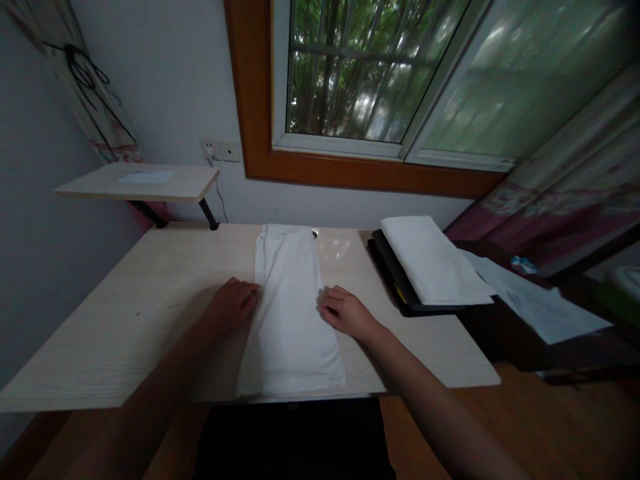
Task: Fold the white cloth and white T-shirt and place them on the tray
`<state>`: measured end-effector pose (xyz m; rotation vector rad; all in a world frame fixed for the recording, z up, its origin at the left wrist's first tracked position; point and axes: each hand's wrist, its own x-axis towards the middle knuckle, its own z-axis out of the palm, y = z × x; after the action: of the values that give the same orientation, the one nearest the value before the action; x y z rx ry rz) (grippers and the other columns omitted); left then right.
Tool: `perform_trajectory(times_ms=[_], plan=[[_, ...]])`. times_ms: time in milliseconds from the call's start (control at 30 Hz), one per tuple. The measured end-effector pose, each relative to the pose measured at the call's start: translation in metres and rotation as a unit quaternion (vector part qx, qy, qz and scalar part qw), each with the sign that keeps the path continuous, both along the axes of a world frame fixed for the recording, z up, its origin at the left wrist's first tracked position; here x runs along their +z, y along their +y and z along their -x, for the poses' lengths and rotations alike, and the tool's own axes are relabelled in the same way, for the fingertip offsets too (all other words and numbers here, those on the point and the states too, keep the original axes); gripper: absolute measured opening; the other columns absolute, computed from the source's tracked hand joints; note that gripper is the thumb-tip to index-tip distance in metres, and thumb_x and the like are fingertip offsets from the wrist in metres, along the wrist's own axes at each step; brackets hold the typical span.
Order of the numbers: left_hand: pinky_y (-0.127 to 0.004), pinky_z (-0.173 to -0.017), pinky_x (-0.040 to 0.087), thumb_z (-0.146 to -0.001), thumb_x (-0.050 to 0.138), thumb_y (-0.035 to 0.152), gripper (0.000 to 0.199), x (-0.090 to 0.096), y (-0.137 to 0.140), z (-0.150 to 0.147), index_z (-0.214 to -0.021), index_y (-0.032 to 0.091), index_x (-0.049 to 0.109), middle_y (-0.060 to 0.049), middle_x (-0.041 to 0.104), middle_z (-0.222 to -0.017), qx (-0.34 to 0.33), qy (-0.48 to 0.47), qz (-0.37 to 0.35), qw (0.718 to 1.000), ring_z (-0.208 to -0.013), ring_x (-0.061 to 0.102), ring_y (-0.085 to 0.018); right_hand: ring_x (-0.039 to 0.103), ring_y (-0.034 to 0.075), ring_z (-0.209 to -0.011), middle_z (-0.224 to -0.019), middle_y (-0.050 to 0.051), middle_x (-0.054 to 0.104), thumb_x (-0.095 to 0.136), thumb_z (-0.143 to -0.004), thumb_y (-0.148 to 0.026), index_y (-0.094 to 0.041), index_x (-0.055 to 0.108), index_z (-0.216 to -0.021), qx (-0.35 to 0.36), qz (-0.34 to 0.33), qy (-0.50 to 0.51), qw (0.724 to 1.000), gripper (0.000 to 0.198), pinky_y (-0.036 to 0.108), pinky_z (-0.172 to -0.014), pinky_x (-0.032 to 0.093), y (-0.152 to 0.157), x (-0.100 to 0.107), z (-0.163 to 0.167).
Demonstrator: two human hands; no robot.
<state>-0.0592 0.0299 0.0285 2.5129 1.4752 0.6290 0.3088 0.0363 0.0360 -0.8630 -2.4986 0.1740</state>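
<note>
A long folded white cloth lies flat on the pale wooden desk, running from the back edge to the front edge and widening toward me. It looks like a garment, but its exact kind is not clear. At its left edge, about midway along, my left hand is closed, fingertips pinching the fabric. On the opposite edge my right hand also pinches the fabric between thumb and curled fingers. Soft creases run lengthwise along the cloth's left side.
Right of the cloth, another folded white cloth rests on a black folder-like stack. A raised shelf with a paper stands at the back left. Papers lie on a dark surface at right. A window is behind.
</note>
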Motion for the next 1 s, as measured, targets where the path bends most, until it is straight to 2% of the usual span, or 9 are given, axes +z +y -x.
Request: perform_trajectory(times_ms=[200, 400, 567, 633, 767, 933, 1000], plan=[[-0.043, -0.094, 0.045, -0.101, 0.045, 0.029, 0.032, 0.006, -0.008, 0.002, -0.117, 0.019, 0.071, -0.009, 0.076, -0.108, -0.027, 0.026, 0.016, 0.999, -0.095, 0.059, -0.025, 0.054, 0.018, -0.071, -0.070, 0.003, 0.056, 0.052, -0.102, -0.026, -0.021, 0.060, -0.070, 0.024, -0.004, 0.013, 1.000, 0.033, 0.031, -0.072, 0.045, -0.014, 0.001, -0.004], [-0.039, -0.087, 0.048, -0.096, 0.049, 0.026, 0.025, 0.017, -0.027, 0.000, -0.098, 0.020, 0.073, -0.008, 0.073, -0.091, -0.054, 0.029, 0.087, 0.994, -0.095, 0.060, -0.025, 0.055, 0.017, -0.068, -0.065, 0.002, 0.052, 0.049, -0.103, -0.028, -0.022, 0.053, -0.062, 0.059, 0.042, 0.004, 0.997, 0.042, 0.032, -0.069, 0.046, -0.038, 0.005, -0.011], [-0.033, -0.081, 0.048, -0.092, 0.052, 0.022, 0.024, 0.029, -0.043, -0.003, -0.094, 0.023, 0.075, -0.004, 0.070, -0.087, -0.110, 0.023, 0.163, 0.980, -0.081, 0.063, -0.018, 0.051, 0.015, -0.062, -0.061, 0.000, 0.049, 0.049, -0.103, -0.029, -0.021, 0.049, -0.059, 0.079, 0.079, -0.006, 0.994, 0.045, 0.031, -0.069, 0.045, -0.054, 0.004, -0.016], [-0.033, -0.081, 0.048, -0.092, 0.052, 0.021, 0.024, 0.032, -0.044, -0.004, -0.095, 0.023, 0.076, -0.004, 0.070, -0.088, -0.123, 0.024, 0.173, 0.977, -0.081, 0.064, -0.018, 0.051, 0.015, -0.062, -0.061, 0.000, 0.049, 0.047, -0.105, -0.029, -0.021, 0.049, -0.060, 0.082, 0.082, -0.001, 0.993, 0.046, 0.031, -0.069, 0.045, -0.052, 0.004, -0.015], [-0.037, -0.089, 0.048, -0.097, 0.049, 0.024, 0.027, 0.026, -0.031, -0.003, -0.106, 0.022, 0.075, -0.006, 0.074, -0.097, -0.122, 0.022, 0.123, 0.985, -0.095, 0.064, -0.022, 0.055, 0.017, -0.069, -0.067, 0.002, 0.055, 0.044, -0.106, -0.028, -0.021, 0.058, -0.068, 0.045, 0.056, 0.035, 0.997, 0.041, 0.031, -0.068, 0.045, -0.036, 0.006, -0.010], [-0.045, -0.103, 0.044, -0.101, 0.045, 0.030, 0.035, 0.015, -0.001, -0.005, -0.122, 0.021, 0.071, -0.008, 0.075, -0.118, -0.069, 0.017, 0.050, 0.996, -0.106, 0.063, -0.024, 0.062, 0.021, -0.089, -0.090, 0.007, 0.068, 0.050, -0.106, -0.025, -0.020, 0.069, -0.093, -0.008, 0.028, 0.048, 0.998, 0.024, 0.036, -0.086, 0.048, -0.005, 0.007, -0.003], [-0.045, -0.104, 0.043, -0.101, 0.045, 0.031, 0.037, 0.012, 0.008, -0.005, -0.127, 0.021, 0.069, -0.008, 0.074, -0.122, -0.046, 0.020, 0.041, 0.998, -0.109, 0.061, -0.025, 0.062, 0.021, -0.090, -0.092, 0.007, 0.069, 0.050, -0.106, -0.024, -0.020, 0.070, -0.095, -0.011, 0.022, 0.035, 0.999, 0.023, 0.036, -0.088, 0.048, 0.002, 0.006, -0.002]])
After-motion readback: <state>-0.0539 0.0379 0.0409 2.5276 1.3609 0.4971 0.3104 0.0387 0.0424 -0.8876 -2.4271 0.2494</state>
